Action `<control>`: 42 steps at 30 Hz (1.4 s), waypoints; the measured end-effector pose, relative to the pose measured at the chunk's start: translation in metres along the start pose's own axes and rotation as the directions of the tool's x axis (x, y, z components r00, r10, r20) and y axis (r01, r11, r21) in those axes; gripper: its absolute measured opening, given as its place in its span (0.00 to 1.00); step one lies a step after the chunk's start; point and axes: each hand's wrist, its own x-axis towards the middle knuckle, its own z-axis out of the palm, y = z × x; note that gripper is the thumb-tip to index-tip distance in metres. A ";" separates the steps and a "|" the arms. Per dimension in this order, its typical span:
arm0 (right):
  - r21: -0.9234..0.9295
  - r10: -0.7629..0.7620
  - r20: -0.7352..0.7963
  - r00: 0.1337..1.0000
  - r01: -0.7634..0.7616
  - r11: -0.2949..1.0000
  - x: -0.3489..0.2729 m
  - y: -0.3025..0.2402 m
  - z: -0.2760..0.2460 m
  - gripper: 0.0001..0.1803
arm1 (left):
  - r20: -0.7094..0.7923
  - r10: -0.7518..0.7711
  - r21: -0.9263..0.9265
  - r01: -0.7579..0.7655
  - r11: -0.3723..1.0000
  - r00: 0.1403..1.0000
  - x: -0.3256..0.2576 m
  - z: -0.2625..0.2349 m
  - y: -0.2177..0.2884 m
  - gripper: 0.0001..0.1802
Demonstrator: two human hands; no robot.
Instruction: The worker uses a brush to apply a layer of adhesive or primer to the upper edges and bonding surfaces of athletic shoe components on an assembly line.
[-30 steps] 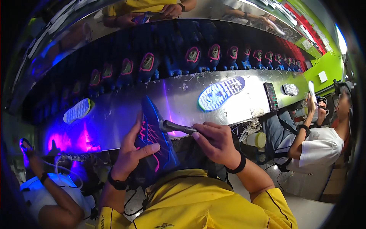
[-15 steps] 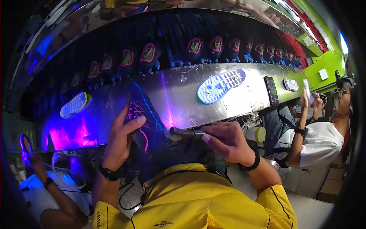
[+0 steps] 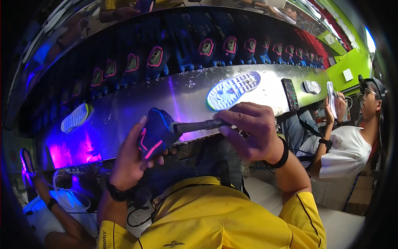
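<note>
My left hand (image 3: 129, 159) is wrapped round a dark shoe upper (image 3: 159, 128) with pink and bright blue lines glowing on it, tilted just in front of the bench edge. Between the thumb and fingers of my right hand (image 3: 253, 132) is a brush (image 3: 197, 126) with a dark handle, lying nearly level. Its tip meets the right side of the shoe upper; the bristles are hard to make out.
On the metal bench (image 3: 192, 101) lie a pale sole (image 3: 234, 89), another sole (image 3: 75, 118) at left, and a dark flat box (image 3: 290, 94). Dark shoes with pink-lined openings (image 3: 206, 47) line the back. Co-workers sit at right (image 3: 348, 135) and lower left (image 3: 62, 216).
My left hand has turned the shoe upper, so it looks shorter and its latticed side no longer shows. My right hand has risen with the brush, whose tip has shifted along the upper.
</note>
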 end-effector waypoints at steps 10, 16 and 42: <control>0.109 0.026 -0.016 1.000 -0.024 0.994 0.009 0.015 0.017 0.14 | 0.206 -0.457 -0.516 0.493 0.700 0.865 0.004 -0.011 -0.003 0.31; 0.230 0.098 -0.006 0.995 -0.094 0.969 -0.001 0.023 0.036 0.16 | 0.380 -0.480 -0.622 0.602 0.500 0.791 0.004 -0.025 -0.014 0.38; 0.334 0.582 -0.125 0.803 -0.519 0.787 -0.063 0.021 0.075 0.10 | 0.309 -0.114 -0.582 0.283 0.762 0.944 0.082 -0.020 -0.021 0.29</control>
